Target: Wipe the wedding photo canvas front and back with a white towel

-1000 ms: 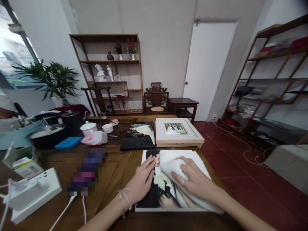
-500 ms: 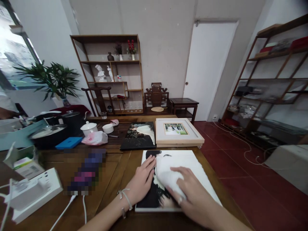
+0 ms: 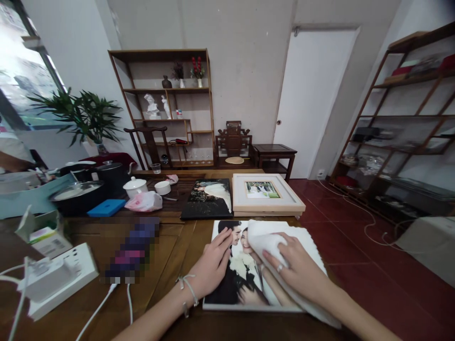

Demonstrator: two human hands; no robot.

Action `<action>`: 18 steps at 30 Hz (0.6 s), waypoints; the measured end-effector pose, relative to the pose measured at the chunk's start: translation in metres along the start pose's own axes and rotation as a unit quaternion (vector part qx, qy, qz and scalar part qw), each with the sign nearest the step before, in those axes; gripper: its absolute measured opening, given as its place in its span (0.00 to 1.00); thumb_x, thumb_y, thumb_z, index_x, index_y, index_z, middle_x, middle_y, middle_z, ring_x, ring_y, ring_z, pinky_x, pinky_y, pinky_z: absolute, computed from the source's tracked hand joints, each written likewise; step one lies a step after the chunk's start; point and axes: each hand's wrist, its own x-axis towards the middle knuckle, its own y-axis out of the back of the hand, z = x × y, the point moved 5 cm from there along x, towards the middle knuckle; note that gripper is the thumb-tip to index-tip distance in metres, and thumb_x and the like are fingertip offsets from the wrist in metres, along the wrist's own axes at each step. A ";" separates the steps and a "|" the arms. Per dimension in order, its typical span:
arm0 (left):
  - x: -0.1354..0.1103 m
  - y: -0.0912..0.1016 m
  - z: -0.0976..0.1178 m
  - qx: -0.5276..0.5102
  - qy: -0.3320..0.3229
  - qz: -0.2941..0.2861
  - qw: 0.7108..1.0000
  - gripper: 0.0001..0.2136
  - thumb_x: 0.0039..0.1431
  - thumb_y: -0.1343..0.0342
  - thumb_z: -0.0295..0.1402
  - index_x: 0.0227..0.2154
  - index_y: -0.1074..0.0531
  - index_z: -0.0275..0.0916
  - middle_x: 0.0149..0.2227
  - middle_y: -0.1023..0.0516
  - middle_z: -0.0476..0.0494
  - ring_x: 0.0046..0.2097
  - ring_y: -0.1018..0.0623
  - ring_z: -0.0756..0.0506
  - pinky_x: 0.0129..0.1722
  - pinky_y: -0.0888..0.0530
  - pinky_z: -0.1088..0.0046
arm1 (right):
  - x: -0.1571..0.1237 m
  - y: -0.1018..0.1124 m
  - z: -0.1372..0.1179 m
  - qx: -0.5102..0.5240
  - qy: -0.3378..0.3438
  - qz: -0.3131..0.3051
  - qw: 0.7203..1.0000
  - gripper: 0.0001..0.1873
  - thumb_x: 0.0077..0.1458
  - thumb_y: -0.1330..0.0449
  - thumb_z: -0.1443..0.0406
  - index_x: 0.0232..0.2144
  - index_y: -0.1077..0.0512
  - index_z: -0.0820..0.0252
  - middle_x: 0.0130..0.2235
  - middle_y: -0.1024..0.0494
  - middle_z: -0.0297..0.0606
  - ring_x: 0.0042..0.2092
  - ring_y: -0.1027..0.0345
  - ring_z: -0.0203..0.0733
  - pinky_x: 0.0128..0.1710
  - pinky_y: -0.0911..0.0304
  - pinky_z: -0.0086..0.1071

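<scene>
A large photo print (image 3: 241, 279) of a couple lies flat on the wooden table (image 3: 167, 246) in front of me. My left hand (image 3: 212, 265) rests flat on its left edge, fingers stretched out. My right hand (image 3: 295, 267) presses a white cloth (image 3: 265, 241) onto the right half of the print, fingers curled over the cloth. The cloth trails down under my right forearm to the print's near right corner.
Behind the print lie a dark photo panel (image 3: 208, 199) and a pale wooden frame (image 3: 266, 193). To the left are a power strip (image 3: 60, 279) with cables, a blue box (image 3: 106, 207), a pink bag (image 3: 144, 201), pots and cups. Shelves line the back wall and right side.
My right hand slid the cloth toward me across the print, then back up and to the right, uncovering the couple's faces. My left hand stayed in place.
</scene>
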 end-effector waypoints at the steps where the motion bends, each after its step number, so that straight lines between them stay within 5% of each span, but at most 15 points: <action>1: 0.000 0.000 0.000 0.000 0.003 0.000 1.000 0.19 0.62 0.62 0.31 0.56 0.43 0.40 0.60 0.43 0.44 0.62 0.47 0.46 0.59 0.44 0.61 | 0.005 -0.001 0.003 -0.015 -0.003 0.002 1.000 0.15 0.58 0.52 0.60 0.25 0.32 0.61 0.45 0.31 0.50 0.46 0.39 0.52 0.46 0.43 0.47; 6: -0.001 -0.003 -0.003 -0.011 0.026 -0.005 1.000 0.19 0.63 0.62 0.32 0.56 0.43 0.38 0.61 0.45 0.42 0.62 0.47 0.46 0.59 0.45 0.60 | 0.005 -0.008 -0.016 -0.043 0.037 -0.017 0.998 0.12 0.55 0.49 0.64 0.24 0.29 0.62 0.47 0.31 0.52 0.53 0.45 0.57 0.49 0.46 0.49; 11: 0.000 0.001 -0.003 -0.066 0.023 0.032 0.997 0.19 0.64 0.63 0.36 0.56 0.43 0.42 0.61 0.44 0.46 0.62 0.46 0.46 0.60 0.46 0.60 | -0.017 -0.019 -0.054 0.009 0.117 -0.092 0.989 0.05 0.46 0.43 0.67 0.26 0.26 0.59 0.53 0.32 0.44 0.56 0.48 0.57 0.55 0.55 0.53; 18: 0.001 0.008 0.002 -0.131 -0.012 0.074 0.988 0.17 0.64 0.61 0.35 0.53 0.38 0.43 0.58 0.37 0.49 0.61 0.44 0.46 0.59 0.44 0.64 | -0.041 -0.023 -0.057 0.127 0.150 -0.222 0.955 0.22 0.48 0.43 0.67 0.48 0.31 0.50 0.47 0.26 0.37 0.50 0.35 0.50 0.50 0.39 0.40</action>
